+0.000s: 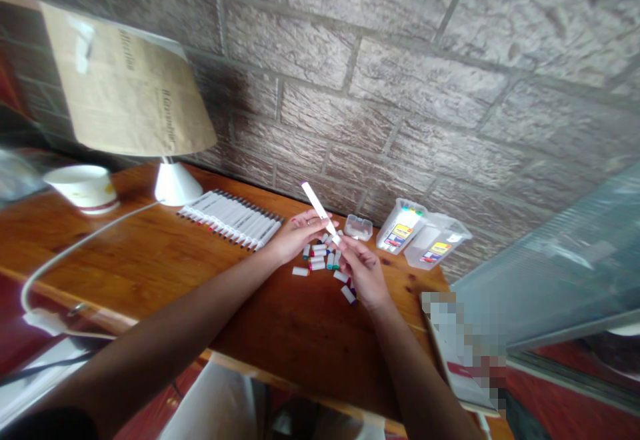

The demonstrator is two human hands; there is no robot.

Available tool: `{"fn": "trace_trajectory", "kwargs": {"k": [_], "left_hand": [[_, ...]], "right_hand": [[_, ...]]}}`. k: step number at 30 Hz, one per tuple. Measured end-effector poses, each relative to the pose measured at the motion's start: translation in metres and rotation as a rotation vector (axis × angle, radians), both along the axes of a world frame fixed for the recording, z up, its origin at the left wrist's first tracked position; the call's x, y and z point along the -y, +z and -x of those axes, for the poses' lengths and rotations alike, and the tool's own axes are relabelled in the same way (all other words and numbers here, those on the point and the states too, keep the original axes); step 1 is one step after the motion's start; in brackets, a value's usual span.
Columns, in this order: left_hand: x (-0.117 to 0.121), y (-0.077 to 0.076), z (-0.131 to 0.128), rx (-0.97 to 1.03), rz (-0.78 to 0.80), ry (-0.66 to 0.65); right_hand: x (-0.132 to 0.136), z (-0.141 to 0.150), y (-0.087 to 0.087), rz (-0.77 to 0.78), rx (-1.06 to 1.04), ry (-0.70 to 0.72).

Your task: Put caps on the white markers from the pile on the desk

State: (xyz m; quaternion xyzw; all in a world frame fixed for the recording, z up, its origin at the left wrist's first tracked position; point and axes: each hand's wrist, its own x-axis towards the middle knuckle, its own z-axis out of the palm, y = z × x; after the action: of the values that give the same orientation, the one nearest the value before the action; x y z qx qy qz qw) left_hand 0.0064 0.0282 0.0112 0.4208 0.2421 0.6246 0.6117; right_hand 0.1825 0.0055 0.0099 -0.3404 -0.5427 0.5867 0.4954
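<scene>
In the head view, my left hand [295, 233] is closed around a white marker [315, 201] with a purple end. The marker slants upward to the left over the table. At its lower end, the fingers of my right hand [367, 273] pinch a small white marker cap [337, 240]; whether it is seated on the marker is hard to make out. Loose caps [317, 260], white with coloured ends, lie scattered below and between my hands. Left of my left hand, many white markers [230, 217] lie side by side in a row.
Two clear plastic boxes [433, 243] and a small clear lid [359, 228] stand near the brick wall [320, 53]. A lamp [177, 183], its cable and a paper cup [83, 187] are at the left of the wooden table [270, 320]. A flat pale object [450, 347] lies at the right edge.
</scene>
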Motion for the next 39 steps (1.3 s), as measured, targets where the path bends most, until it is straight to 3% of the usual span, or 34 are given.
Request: {"fn": "trace_trajectory", "kwargs": {"k": [6, 11, 15, 21, 26, 33, 39], "left_hand": [[0.001, 0.000, 0.000, -0.133, -0.049, 0.000], [0.001, -0.002, 0.002, -0.208, -0.064, -0.011], [0.003, 0.000, 0.003, -0.239, -0.078, -0.041], [0.013, 0.009, 0.002, -0.348, -0.137, -0.067], [0.021, 0.012, -0.002, -0.501, -0.264, -0.056], [0.021, 0.005, -0.008, -0.577, -0.323, -0.110], [0.022, 0.007, -0.013, -0.563, -0.443, 0.001]], "right_hand": [[0.006, -0.002, 0.007, -0.061, 0.209, 0.005], [0.009, -0.002, 0.008, -0.045, 0.261, 0.064], [0.009, -0.001, 0.005, -0.009, 0.215, 0.121], [0.005, 0.002, 0.005, 0.028, 0.118, 0.050], [0.007, 0.004, 0.002, 0.116, 0.016, 0.087], [0.015, 0.012, 0.000, 0.038, -0.029, 0.081], [0.014, 0.009, 0.006, 0.083, -0.103, 0.098]]}}
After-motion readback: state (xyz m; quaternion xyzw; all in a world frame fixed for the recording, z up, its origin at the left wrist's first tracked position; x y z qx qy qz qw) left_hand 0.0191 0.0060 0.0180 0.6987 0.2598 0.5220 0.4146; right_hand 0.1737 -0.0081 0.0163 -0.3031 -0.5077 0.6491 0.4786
